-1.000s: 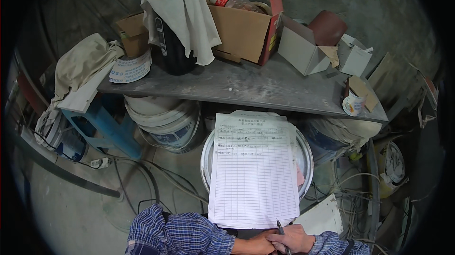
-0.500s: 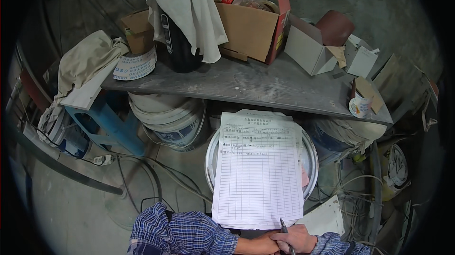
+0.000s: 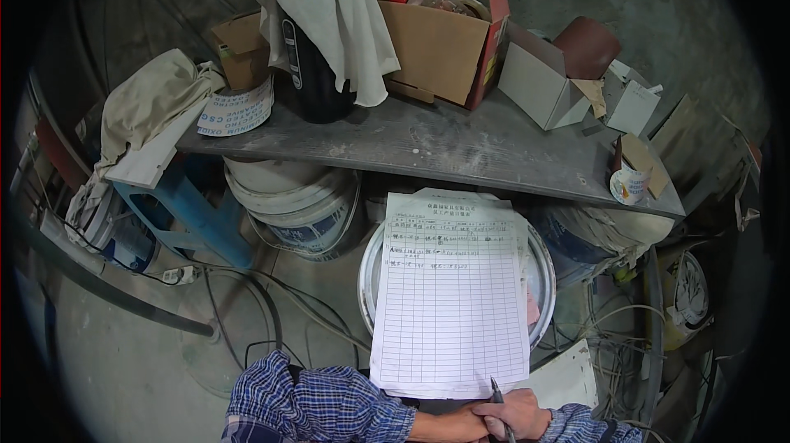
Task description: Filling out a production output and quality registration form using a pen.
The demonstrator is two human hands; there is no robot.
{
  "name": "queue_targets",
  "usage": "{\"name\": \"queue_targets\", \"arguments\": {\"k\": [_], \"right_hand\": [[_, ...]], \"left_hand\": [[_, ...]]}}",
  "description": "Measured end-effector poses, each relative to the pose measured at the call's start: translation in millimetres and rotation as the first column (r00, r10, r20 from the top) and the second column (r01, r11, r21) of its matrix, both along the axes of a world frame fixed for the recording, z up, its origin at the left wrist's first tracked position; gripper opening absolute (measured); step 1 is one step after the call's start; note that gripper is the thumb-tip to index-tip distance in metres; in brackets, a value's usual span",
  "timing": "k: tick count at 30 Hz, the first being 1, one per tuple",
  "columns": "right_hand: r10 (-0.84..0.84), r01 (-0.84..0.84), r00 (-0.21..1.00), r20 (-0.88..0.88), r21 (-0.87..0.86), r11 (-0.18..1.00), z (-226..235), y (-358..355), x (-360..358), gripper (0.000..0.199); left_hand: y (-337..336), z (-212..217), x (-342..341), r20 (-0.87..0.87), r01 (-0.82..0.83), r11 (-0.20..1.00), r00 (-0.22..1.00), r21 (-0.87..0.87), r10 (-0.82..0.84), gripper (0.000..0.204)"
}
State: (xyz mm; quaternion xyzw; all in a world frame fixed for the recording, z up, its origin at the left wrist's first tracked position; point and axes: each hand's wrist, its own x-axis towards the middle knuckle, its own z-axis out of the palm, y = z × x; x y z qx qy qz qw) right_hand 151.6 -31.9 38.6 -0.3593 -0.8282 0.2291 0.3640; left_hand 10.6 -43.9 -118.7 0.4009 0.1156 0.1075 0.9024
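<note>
My right hand (image 3: 522, 414) is closed around a dark pen (image 3: 498, 394), whose upper part points up toward the sheet's lower edge. My left forearm (image 3: 448, 425), in a blue plaid sleeve, crosses from the left and meets the right hand. The left hand's fingers are hidden there. Just beyond the hands lies a ruled paper form (image 3: 448, 320) on a small stack of sheets, with handwriting in its top rows and blank rows below. The stack rests on a round white bucket lid (image 3: 539, 278).
Behind stands a dusty grey bench (image 3: 444, 143) bearing a black cylinder (image 3: 317, 93) under a pale cloth (image 3: 329, 15), a cardboard box (image 3: 436, 48) and a white box (image 3: 543, 85). White buckets (image 3: 296, 213), a blue stool (image 3: 181, 213) and cables (image 3: 313, 307) are around it.
The view has shifted very slightly. My hands, the pen and the paper keep the same arrangement.
</note>
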Motion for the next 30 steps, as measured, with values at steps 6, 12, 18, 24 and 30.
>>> {"name": "queue_targets", "arguments": {"k": [6,12,18,24,30], "right_hand": [[-0.027,0.034,0.994,0.107,-0.064,0.997,-8,-6,5,0.024],[-0.006,0.027,0.987,0.162,-0.129,0.991,-9,-7,7,0.025],[0.009,0.034,0.986,0.166,-0.251,0.967,-17,-10,9,0.023],[0.011,0.019,0.988,0.156,-0.19,0.982,-8,-5,6,0.02],[0.012,-0.001,0.998,0.068,-0.156,0.988,-12,-8,8,0.019]], "left_hand": [[-1,4,2,-0.061,0.006,1.0,0.998,-0.007,-0.007,0.028],[-1,8,1,-0.118,0.002,1.0,0.993,-0.011,-0.003,0.029],[-2,11,1,-0.156,0.016,1.0,0.988,-0.012,-0.018,0.029],[-4,11,-2,-0.19,0.025,1.0,0.981,-0.018,-0.028,0.03],[-4,11,-1,-0.216,0.049,0.999,0.975,-0.022,-0.052,0.03]]}}
